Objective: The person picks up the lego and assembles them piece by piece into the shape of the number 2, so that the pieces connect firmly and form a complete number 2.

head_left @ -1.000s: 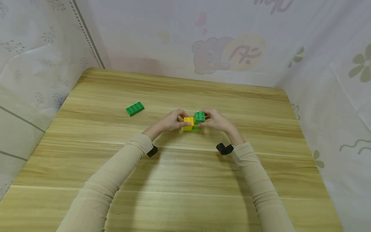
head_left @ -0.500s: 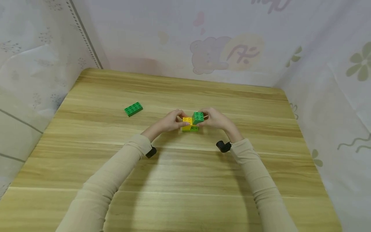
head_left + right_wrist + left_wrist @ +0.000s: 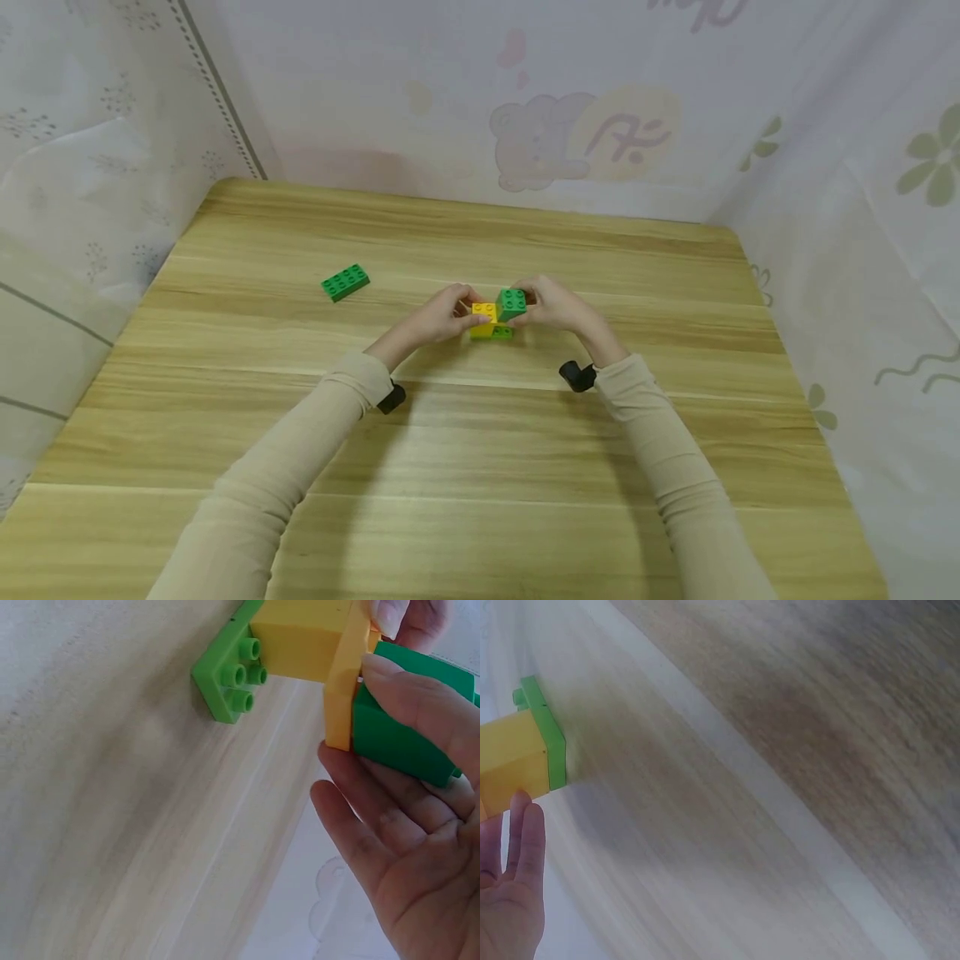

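My left hand (image 3: 447, 317) grips the yellow part of a small toy-brick build from the left, thumb in front. At its bottom lies a light green plate (image 3: 217, 682) with bare studs showing, close over the table in the head view. On that stands a yellow brick (image 3: 296, 637), topped by a thinner yellow piece (image 3: 341, 697) that juts out to the right. A dark green brick (image 3: 512, 303) with studs on top sits against this overhanging piece. My right hand (image 3: 557, 307) pinches that green brick, its thumb (image 3: 397, 686) reaching onto the yellow edge.
Farther left on the wooden table (image 3: 480, 450) lies a separate flat dark green brick (image 3: 346, 282). Printed cloth walls (image 3: 420, 92) rise behind the table and along both sides. Dark wrist cameras (image 3: 577, 376) hang under both sleeves.
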Motion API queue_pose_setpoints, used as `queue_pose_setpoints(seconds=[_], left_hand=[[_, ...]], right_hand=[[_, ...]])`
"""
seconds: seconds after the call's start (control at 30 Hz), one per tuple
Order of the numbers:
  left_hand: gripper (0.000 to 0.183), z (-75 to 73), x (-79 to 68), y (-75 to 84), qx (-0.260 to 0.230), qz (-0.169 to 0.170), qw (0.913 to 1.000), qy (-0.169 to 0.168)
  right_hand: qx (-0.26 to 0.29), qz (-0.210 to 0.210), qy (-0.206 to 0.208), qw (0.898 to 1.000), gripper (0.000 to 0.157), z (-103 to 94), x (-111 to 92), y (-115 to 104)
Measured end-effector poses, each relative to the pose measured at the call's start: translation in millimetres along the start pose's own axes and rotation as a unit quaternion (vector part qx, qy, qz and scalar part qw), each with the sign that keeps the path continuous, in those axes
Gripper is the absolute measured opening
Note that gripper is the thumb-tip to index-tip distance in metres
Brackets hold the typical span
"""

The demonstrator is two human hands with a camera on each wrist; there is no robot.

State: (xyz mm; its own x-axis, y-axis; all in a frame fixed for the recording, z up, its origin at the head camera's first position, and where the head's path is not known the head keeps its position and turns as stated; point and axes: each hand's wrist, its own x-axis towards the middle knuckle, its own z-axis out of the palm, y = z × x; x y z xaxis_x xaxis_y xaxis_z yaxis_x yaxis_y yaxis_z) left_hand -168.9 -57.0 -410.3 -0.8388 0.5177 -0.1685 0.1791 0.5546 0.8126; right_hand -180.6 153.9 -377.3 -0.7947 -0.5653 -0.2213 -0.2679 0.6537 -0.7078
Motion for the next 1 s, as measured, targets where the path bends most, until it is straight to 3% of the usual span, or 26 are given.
queue_pose_setpoints(seconds=[0.4, 0.73, 1.0], left_hand=[[0.031, 1.2, 1.2, 0.7, -0.005, 0.0, 1.0, -0.002], [0.031, -0.6, 2.1, -0.4, -0.014, -0.011, 0.9998, -0.002], [0.031, -1.2, 0.8, -0.7, -0.009, -0.007, 0.9999, 0.002]], right_hand=[[-0.023, 0.005, 0.002, 1.0, 0.035, -3.3, -1.8, -3.1], [-0.116, -0.011, -0.01, 0.993, 0.025, -8.0, 4.5, -15.2], [-0.153, 0.001, -0.029, 0.988, 0.026, -7.1, 8.6, -22.0]])
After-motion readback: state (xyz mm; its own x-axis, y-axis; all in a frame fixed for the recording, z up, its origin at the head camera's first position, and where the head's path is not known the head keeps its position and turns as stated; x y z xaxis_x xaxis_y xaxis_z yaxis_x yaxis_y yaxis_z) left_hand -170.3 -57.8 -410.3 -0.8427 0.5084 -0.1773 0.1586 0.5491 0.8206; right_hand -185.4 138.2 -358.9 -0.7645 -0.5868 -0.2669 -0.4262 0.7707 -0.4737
